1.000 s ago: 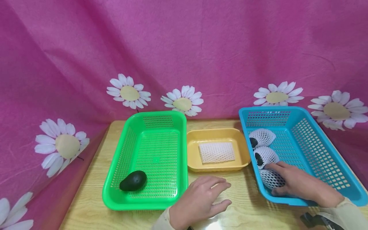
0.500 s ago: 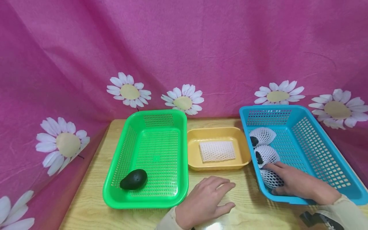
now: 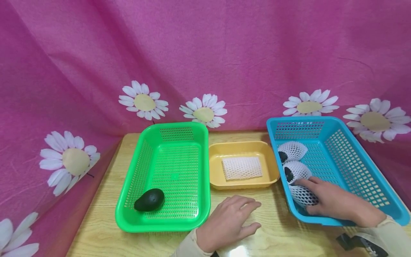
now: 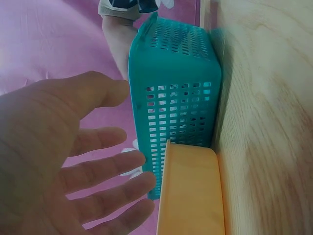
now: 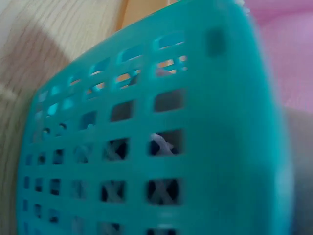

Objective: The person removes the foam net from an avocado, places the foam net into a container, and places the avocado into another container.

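Observation:
In the head view, my right hand (image 3: 334,200) reaches into the blue basket (image 3: 356,171). Its thumb and fingers grip the nearest avocado in a white foam net (image 3: 302,194), at the basket's left front corner. Two more netted avocados, a middle one (image 3: 297,171) and a far one (image 3: 293,151), lie behind it along the left wall. In the right wrist view the basket wall (image 5: 210,127) hides that hand. My left hand (image 3: 229,222) hovers over the table between the baskets, fingers loosely extended and holding nothing. The left wrist view shows its palm and spread fingers (image 4: 105,169).
A green basket (image 3: 205,171) stands at left with one bare dark avocado (image 3: 149,200) near its front. Between the baskets sits a yellow tray (image 3: 244,186) holding a flat white foam net (image 3: 242,168). A pink flowered cloth (image 3: 244,60) hangs behind the wooden table (image 3: 96,228).
My left hand has shifted slightly to the right over the table. My right hand stays at the nearest netted avocado, its thumb moving slightly. The baskets and tray stay in place.

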A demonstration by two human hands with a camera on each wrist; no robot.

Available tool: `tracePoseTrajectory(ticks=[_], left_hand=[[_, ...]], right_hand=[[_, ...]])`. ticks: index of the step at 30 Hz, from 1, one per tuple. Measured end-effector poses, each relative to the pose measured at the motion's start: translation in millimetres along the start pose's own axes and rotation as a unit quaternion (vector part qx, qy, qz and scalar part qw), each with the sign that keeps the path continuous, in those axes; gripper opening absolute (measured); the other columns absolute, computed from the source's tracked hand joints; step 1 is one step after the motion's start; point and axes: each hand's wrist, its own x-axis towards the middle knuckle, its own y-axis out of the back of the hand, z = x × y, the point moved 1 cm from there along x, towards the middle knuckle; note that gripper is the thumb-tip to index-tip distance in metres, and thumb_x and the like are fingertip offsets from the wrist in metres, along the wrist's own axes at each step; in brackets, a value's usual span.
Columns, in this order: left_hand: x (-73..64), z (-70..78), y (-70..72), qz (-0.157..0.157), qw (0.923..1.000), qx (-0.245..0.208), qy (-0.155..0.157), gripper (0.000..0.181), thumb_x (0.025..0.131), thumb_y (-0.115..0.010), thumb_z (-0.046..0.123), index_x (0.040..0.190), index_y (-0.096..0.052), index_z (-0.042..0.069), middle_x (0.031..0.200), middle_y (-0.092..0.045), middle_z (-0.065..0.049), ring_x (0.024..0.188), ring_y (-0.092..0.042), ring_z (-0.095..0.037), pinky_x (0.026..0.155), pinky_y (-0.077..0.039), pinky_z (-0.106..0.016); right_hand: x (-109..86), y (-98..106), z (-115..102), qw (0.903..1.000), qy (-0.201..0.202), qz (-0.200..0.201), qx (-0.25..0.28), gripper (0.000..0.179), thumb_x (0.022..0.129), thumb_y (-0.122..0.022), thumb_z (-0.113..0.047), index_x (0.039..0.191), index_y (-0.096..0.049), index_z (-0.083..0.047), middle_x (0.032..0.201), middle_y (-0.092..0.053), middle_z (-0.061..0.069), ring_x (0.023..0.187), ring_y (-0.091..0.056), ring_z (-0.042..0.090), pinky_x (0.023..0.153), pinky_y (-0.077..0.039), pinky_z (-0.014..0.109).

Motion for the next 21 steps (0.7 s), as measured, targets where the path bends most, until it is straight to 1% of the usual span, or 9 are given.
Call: tracePoseTrajectory(ticks=[4,6,9,12,14,17,19,21], left_hand=[[-0.4,-0.6,-1.3,0.000,1.0000,-0.004,0.002,0.046,0.097,-0.066,0.049,0.132,-0.067,0.019,0.126,-0.072,0.008,0.117,-0.068,-0.008,0.104,-0.053,-0.024],[-0.7,-1.1,-1.9,0.003,1.0000,-0.005,0.002,0.047,0.097,-0.067,0.049,0.133,-0.067,0.019,0.126,-0.073,0.008,0.117,-0.068,-0.009,0.104,-0.053,-0.024],[-0.9,-1.9,-3.0,0.007,1.0000,-0.005,0.003,0.047,0.097,-0.067,0.050,0.133,-0.066,0.019,0.126,-0.073,0.008,0.116,-0.068,-0.009,0.104,-0.053,-0.025],[-0.7,-2.5,-3.4,0.007,0.9999,-0.007,0.004,0.048,0.097,-0.067,0.050,0.133,-0.066,0.019,0.126,-0.073,0.007,0.116,-0.069,-0.009,0.103,-0.054,-0.025],[-0.9,-2.5,-3.6,0.010,0.9999,-0.006,0.002,0.047,0.097,-0.067,0.049,0.133,-0.066,0.019,0.125,-0.073,0.007,0.115,-0.069,-0.009,0.102,-0.054,-0.025],[-1.2,-2.3,-3.4,0.015,0.9999,-0.005,-0.001,0.046,0.096,-0.068,0.049,0.132,-0.066,0.019,0.125,-0.073,0.007,0.114,-0.069,-0.009,0.101,-0.054,-0.024],[-1.6,-2.5,-3.2,0.020,0.9998,-0.001,-0.006,0.046,0.096,-0.068,0.048,0.132,-0.067,0.019,0.124,-0.073,0.007,0.114,-0.069,-0.009,0.101,-0.054,-0.023],[-1.6,-2.8,-2.4,0.019,0.9998,0.000,-0.007,0.046,0.097,-0.068,0.048,0.132,-0.066,0.018,0.124,-0.073,0.007,0.114,-0.069,-0.009,0.101,-0.054,-0.023]], right_hand=[[-5.0,6.0,-4.7,1.0000,-0.003,0.009,0.000,0.071,0.077,-0.084,-0.030,0.140,-0.058,-0.012,0.129,-0.062,0.020,0.094,-0.063,0.021,0.073,-0.056,0.042],[-8.2,9.6,-7.3,0.9999,-0.004,0.015,-0.004,0.071,0.077,-0.084,-0.031,0.140,-0.058,-0.012,0.130,-0.062,0.021,0.098,-0.065,0.024,0.075,-0.057,0.044],[-12.4,14.7,-11.7,0.9991,0.003,0.038,-0.021,0.071,0.076,-0.085,-0.032,0.139,-0.059,-0.013,0.127,-0.063,0.019,0.096,-0.064,0.022,0.074,-0.058,0.044],[-15.9,18.9,-16.6,0.9976,0.009,0.058,-0.035,0.070,0.076,-0.086,-0.033,0.139,-0.060,-0.015,0.125,-0.064,0.016,0.094,-0.063,0.019,0.073,-0.057,0.041],[-17.6,21.3,-19.2,0.9974,0.009,0.061,-0.037,0.071,0.076,-0.086,-0.033,0.139,-0.060,-0.015,0.125,-0.064,0.015,0.094,-0.062,0.018,0.071,-0.056,0.040],[-19.7,24.1,-23.0,0.9978,0.002,0.057,-0.033,0.072,0.076,-0.086,-0.032,0.140,-0.059,-0.015,0.128,-0.063,0.017,0.097,-0.064,0.023,0.072,-0.057,0.043],[-21.0,25.8,-24.9,0.9979,0.000,0.057,-0.032,0.072,0.076,-0.087,-0.033,0.140,-0.059,-0.015,0.130,-0.062,0.019,0.100,-0.066,0.028,0.073,-0.059,0.049],[-22.3,27.0,-27.3,0.9974,0.003,0.064,-0.034,0.072,0.076,-0.087,-0.034,0.140,-0.059,-0.016,0.131,-0.063,0.020,0.103,-0.066,0.030,0.075,-0.059,0.052]])
